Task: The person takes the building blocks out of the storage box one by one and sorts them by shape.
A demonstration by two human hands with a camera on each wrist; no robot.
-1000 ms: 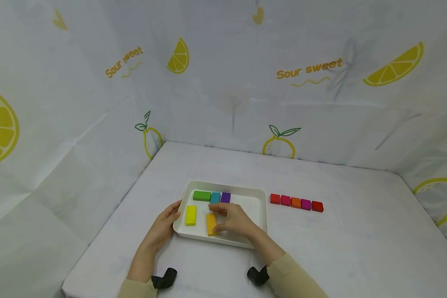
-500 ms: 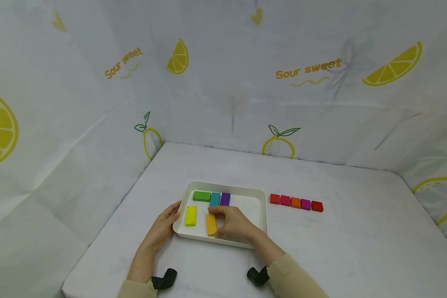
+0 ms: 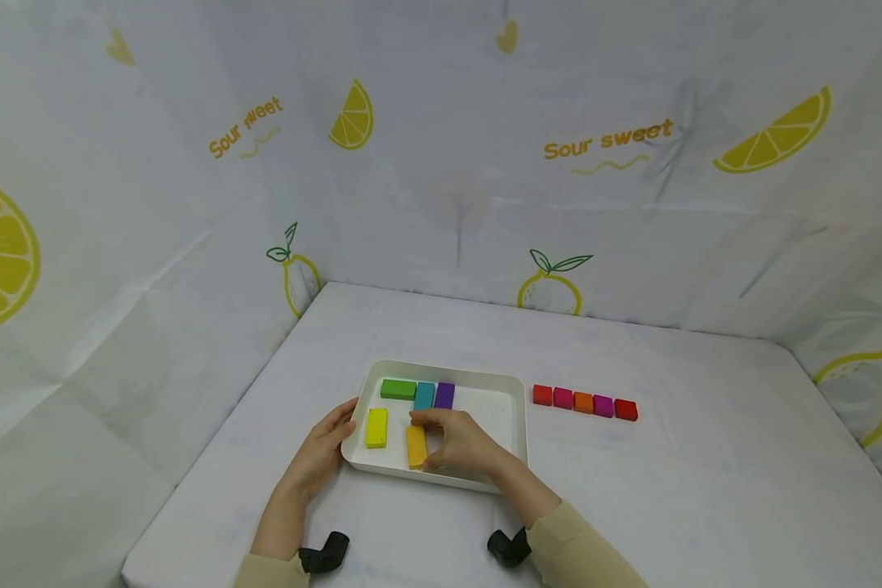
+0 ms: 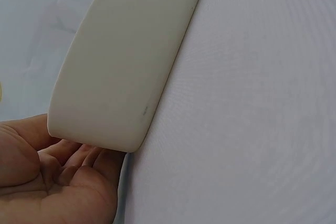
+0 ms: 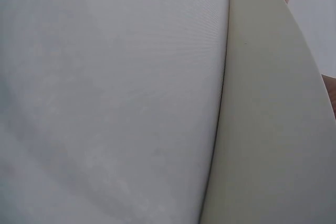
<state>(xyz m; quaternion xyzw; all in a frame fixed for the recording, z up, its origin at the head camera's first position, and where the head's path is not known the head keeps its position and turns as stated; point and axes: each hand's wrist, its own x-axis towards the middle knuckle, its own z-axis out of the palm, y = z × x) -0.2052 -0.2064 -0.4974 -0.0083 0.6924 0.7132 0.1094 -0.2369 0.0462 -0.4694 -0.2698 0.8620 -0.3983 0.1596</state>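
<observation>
The left hand holds the left end of a white rectangular tray, thumb at the rim and fingers outside; the left wrist view shows this hand around the tray's corner. Inside the tray, the right hand pinches an orange-yellow block lengthwise, index finger at its far end and thumb near its near right corner. To its left lies a yellow block. Along the far wall sit a green block, a blue block and a purple block, the last two partly hidden by the right hand.
Right of the tray, several small red, pink and orange cubes form a row on the white tabletop. Lemon-print sheeting hangs behind and beside the table. Black wrist mounts sit at both cuffs.
The right hand's index finger has come nearer to the orange-yellow block's far end, and its thumb has slid toward the near end. The left hand and tray have stayed put.
</observation>
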